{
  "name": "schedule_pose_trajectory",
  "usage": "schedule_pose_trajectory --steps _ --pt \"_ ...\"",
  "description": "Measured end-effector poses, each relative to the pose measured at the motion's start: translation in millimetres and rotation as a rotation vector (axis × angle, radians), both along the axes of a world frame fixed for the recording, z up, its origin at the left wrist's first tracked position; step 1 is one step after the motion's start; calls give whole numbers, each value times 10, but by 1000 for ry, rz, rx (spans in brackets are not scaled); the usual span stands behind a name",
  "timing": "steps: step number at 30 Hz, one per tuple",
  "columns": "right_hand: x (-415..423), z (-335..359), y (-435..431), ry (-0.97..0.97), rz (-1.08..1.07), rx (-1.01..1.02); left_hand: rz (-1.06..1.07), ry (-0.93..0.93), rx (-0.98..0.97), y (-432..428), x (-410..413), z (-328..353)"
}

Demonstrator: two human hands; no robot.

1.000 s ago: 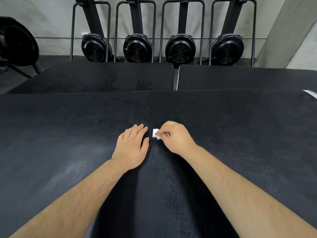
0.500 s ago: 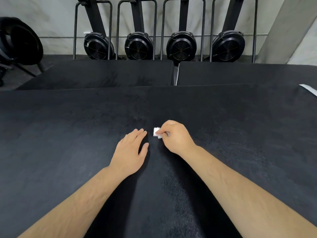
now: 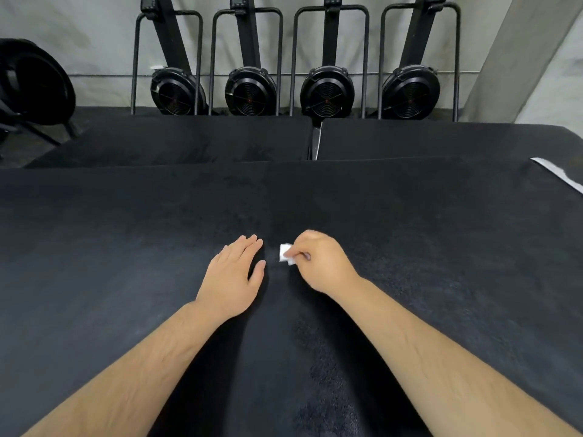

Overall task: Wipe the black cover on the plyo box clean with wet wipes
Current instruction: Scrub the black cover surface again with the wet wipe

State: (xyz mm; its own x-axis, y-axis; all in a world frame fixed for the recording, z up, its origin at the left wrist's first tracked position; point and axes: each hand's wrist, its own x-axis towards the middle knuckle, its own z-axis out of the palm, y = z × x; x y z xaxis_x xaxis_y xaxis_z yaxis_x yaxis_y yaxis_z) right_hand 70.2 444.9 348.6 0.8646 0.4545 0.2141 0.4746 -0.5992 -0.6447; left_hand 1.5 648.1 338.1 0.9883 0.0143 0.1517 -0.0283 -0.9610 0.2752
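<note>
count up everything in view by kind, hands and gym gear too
hands: 2 (left hand, right hand)
wet wipe: 1
black-covered boxes: 3
upright fan machines: 4
white strip: 1
black machine, partly seen at left: 1
total: 12

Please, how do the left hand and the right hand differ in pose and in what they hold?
The left hand lies flat with straight fingers; the right hand is curled. The left hand holds nothing; the right hand pinches a small white wipe. Both are on the black cover, side by side, close but apart.
</note>
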Motion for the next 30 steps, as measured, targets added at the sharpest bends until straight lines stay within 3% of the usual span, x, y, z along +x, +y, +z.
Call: schedule_pose_trajectory --steps 3,8,14,18,24,28,30 --pt "-22 1 99 16 -77 47 -2 7 -21 -3 -5 -2" --pt "-267 7 -47 39 98 1 -41 38 -38 -102 -141 63" --pt "-204 29 60 24 -66 50 -52 2 -80 -148 -405 58" --pt "-509 24 5 47 139 -23 -71 10 -71 -143 -409 -5" --pt "-261 49 26 16 -111 12 -62 -4 -42 -171 -439 -43" --pt "-643 -14 14 7 136 -60 -74 -1 -63 -177 -454 -61" --pt "-548 7 -61 24 117 -94 -72 -9 -54 -179 -453 -70"
